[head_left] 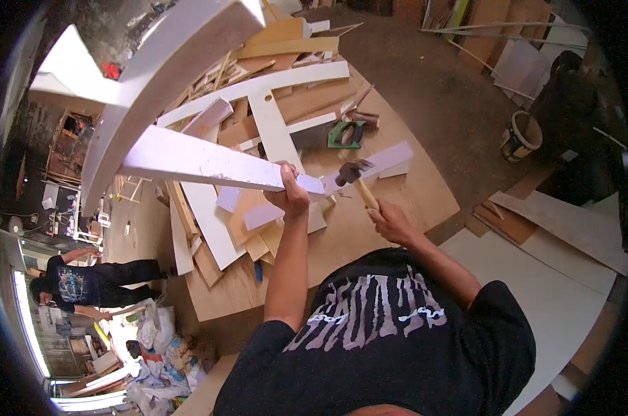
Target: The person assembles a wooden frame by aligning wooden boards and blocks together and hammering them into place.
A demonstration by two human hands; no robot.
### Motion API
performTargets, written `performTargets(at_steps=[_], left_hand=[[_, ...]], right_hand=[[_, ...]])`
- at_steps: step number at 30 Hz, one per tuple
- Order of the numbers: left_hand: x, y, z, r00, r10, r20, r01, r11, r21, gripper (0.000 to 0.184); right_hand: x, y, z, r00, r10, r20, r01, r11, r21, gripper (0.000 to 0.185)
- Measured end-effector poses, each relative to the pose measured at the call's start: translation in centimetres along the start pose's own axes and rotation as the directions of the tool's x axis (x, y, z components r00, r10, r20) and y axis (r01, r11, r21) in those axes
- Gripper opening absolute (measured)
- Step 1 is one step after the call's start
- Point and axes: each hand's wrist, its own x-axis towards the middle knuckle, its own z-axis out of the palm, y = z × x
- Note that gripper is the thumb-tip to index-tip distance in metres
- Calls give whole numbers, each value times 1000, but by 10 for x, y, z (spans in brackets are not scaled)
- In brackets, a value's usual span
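Observation:
My left hand (290, 194) is wrapped round the lower end of a white wooden post (210, 161). That post joins a large curved white board (165, 66) at the upper left, and the piece is held up over the table. In my right hand (391, 220) is the wooden handle of a claw hammer (354, 173). The hammer's dark head is close to the post's end, beside a pale wooden strip (390, 161); whether it touches either I cannot tell. A handsaw with a green handle (346, 135) lies just beyond the hammer.
The plywood table (425, 191) carries several stacked offcuts and a white T-shaped piece (276, 128). A bucket (522, 136) stands on the floor at right, near leaning boards (563, 225). Another person (95, 283) stands at left by plastic bags (161, 360).

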Motion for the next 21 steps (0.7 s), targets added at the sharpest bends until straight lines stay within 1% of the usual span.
performTargets(at_steps=[1, 2, 4, 6, 7, 9, 13, 15, 16, 18, 19, 21], left_hand=[[1, -7, -3, 1000, 10, -2, -10, 1000, -13, 21], [2, -14, -7, 999, 13, 31, -14, 1000, 20, 24], [3, -4, -5, 998, 18, 59, -20, 999, 43, 29], [3, -1, -1, 1000, 10, 26, -9, 1000, -17, 20], [4, -2, -1, 1000, 8, 12, -8, 999, -40, 17], [3, -16, -7, 999, 7, 47, -9, 999, 34, 10], [4, -17, -4, 999, 18, 36, -16, 999, -42, 10], [4, -17, -4, 998, -49, 27, 50, 997, -60, 10], [6, -18, -4, 999, -41, 22, 42, 997, -65, 10], [8, -16, -4, 1000, -3, 21, 4, 999, -40, 10], [7, -13, -3, 1000, -5, 20, 6, 999, -37, 10], [6, -7, 1, 998, -62, 7, 62, 994, -88, 10]], right_hand=[[5, -6, 5, 997, -51, -62, 43, 992, -122, 35], [8, -13, 11, 988, -102, -113, 72, 968, -241, 33], [9, -26, 21, 989, -82, -123, 52, 972, -229, 33], [17, -20, 30, 958, -209, -198, 127, 924, -361, 34], [21, -16, 32, 956, -216, -197, 132, 920, -370, 34], [24, -7, 39, 948, -270, -167, 190, 903, -385, 35], [30, -2, 50, 938, -298, -178, 210, 896, -390, 34], [29, -5, 55, 923, -319, -213, 211, 886, -412, 33], [29, -7, 58, 920, -328, -213, 218, 882, -418, 33], [27, -6, 66, 782, -486, -389, 302, 843, -446, 32], [29, -2, 69, 784, -485, -387, 302, 843, -444, 32], [34, 12, 71, 894, -376, -245, 243, 864, -440, 30]])
